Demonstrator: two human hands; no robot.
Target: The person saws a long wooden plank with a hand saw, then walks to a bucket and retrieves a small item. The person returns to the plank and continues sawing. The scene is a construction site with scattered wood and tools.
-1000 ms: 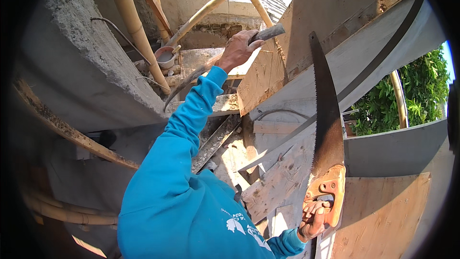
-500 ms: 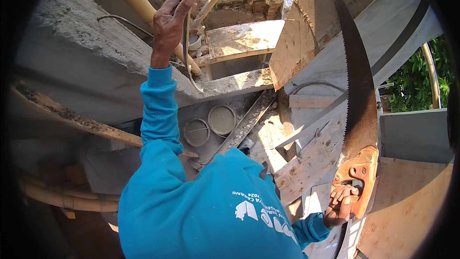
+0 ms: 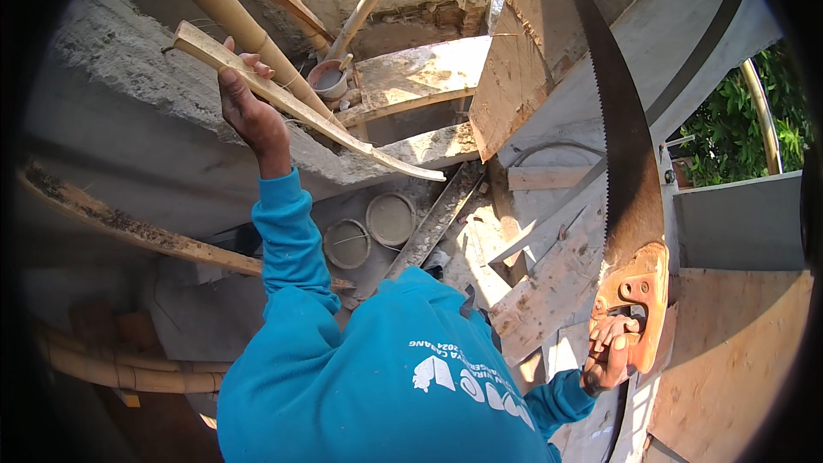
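Raised at the upper left, my left hand [image 3: 255,111] is closed round a long, pale bamboo strip [image 3: 296,108]. The strip slants down to the right, and its lower end curves over the concrete ledge. At the lower right, my right hand [image 3: 610,351] grips the orange-brown wooden handle of a large handsaw [image 3: 633,180], some fingers through the handle's opening. The saw stands nearly upright, its dark, rusty blade pointing away from me and its teeth facing left. Saw and strip are well apart.
Two round buckets of grey mix [image 3: 392,219] stand below the ledge, and a small pail [image 3: 328,79] sits beyond it. Thick bamboo poles [image 3: 227,13] cross the upper left. Plywood sheets [image 3: 737,351] lie at the right. A rough concrete wall [image 3: 129,43] runs along the left.
My left hand has moved left and down, turning the bamboo strip from nearly upright to a slant with its broad pale face showing. The saw stays in my right hand, shifted slightly in view.
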